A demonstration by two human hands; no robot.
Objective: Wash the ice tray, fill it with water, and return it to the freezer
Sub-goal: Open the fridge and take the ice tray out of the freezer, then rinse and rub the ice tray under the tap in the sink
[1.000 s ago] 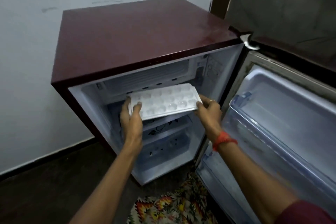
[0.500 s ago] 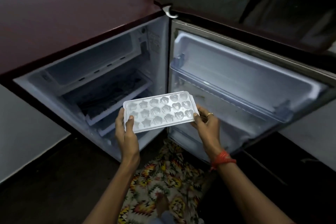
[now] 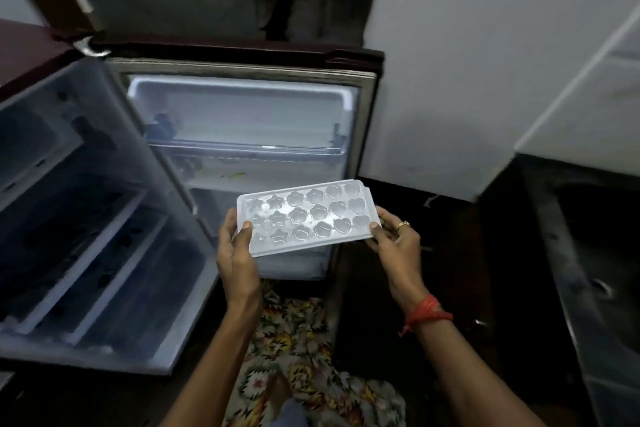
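A white plastic ice tray [image 3: 306,217] with star, flower and heart shaped cells is held flat in front of me, outside the fridge. My left hand [image 3: 237,253] grips its left end, thumb on top. Gripping its right end is my right hand [image 3: 394,243], which wears a ring, with a red thread at the wrist. The small maroon fridge [image 3: 86,211] stands open at the left, its white inside showing shelves. Its open door [image 3: 242,121] faces me behind the tray, with door racks inside.
A steel sink [image 3: 595,270] set in a dark counter lies at the right. A white wall [image 3: 450,62] stands behind the fridge door. A patterned cloth [image 3: 294,357] covers my legs below the tray. The floor is dark.
Both hands drew the ice tray out of the fridge's top compartment and carried it right. My view swung right, from the fridge cabinet to its open door and the sink.
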